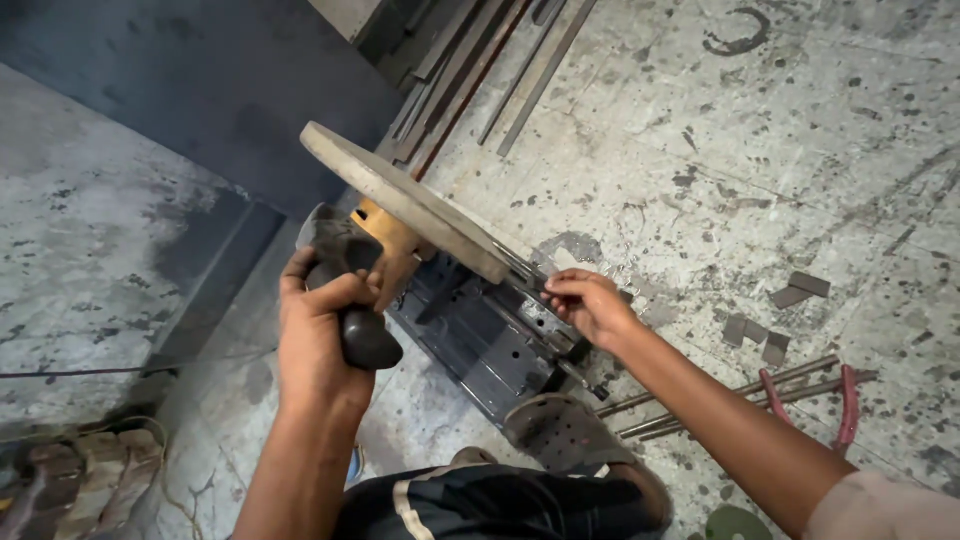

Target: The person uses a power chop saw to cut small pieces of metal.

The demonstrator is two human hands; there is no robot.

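A chop saw sits on the floor with a large round cutting disc [410,200] raised and tilted above its dark metal base [480,340]. My left hand [320,320] is wrapped around the saw's black handle [362,335]. My right hand [590,305] pinches a thin flat metal strip [520,268] lying in the vise under the disc's lower edge. The orange motor housing [385,235] shows behind the disc.
Long metal bars [470,70] lie on the stained concrete floor at the top. Thin rods [740,390] and red-handled pliers [845,405] lie at right, near small cut metal pieces [770,320]. My sandalled foot [565,435] rests beside the saw base. A dark wall [200,90] stands at left.
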